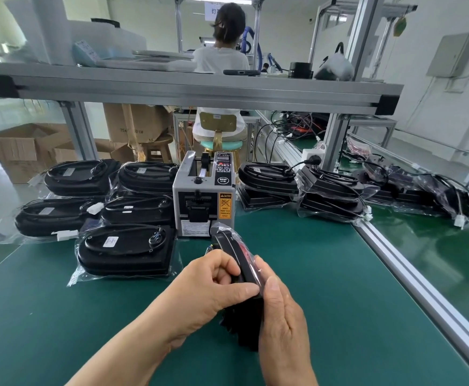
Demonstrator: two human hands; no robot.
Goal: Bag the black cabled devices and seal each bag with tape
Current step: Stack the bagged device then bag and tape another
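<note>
Upright on its edge near the middle of the green worktop [325, 274], a black cabled device [237, 256] in a clear bag [223, 228] is held between both hands. The left hand [213, 285] has its grip closed on the device's left face, fingers curled and thumb pressed along the rim. The right hand [283, 316] clasps the right face, thumb on the near edge. Just behind stands a grey tape dispenser [204, 196]. Bagged devices [124, 249] lie toward the far left corner, and more stacked ones [330, 190] lie along the far right edge.
</note>
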